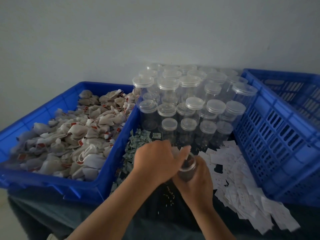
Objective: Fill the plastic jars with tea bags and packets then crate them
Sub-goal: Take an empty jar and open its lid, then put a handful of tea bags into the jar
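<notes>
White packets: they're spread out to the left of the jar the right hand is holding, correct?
No. The head view shows the white packets spread out to the right of the jar the right hand holds, beside the slotted crate. The greenish packets are the ones on the left.

Clear glossy plastic jars (190, 94); blue matt plastic crate (277, 135).

Head-worn view, forward-down, near the worktop (57, 220)

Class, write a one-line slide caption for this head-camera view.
The right hand grips a jar, left hand at its mouth, between tea-bag bin and slotted crate.
</notes>
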Demonstrator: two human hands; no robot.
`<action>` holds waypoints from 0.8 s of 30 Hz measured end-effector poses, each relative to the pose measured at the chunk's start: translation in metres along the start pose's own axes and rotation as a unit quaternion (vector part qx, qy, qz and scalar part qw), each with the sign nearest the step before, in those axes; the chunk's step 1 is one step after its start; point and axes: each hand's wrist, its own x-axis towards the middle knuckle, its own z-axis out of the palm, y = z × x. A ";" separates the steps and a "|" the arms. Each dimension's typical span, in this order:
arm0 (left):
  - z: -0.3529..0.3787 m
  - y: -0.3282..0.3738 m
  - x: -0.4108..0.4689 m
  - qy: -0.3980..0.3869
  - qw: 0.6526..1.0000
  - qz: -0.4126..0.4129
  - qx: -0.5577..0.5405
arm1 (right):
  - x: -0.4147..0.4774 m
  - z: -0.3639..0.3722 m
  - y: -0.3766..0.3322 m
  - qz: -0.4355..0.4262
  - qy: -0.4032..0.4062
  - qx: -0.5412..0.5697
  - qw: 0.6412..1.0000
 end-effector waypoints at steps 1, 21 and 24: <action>-0.003 -0.006 0.007 -0.028 0.998 -0.034 -0.049 | 0.002 -0.002 0.000 0.033 0.012 0.031 0.999; 0.006 -0.043 0.018 0.136 0.989 0.039 -0.036 | -0.001 -0.009 -0.016 0.046 -0.083 0.076 0.993; -0.070 -0.066 0.026 0.117 0.993 0.003 -0.022 | 0.000 -0.007 -0.013 0.043 -0.088 0.084 0.992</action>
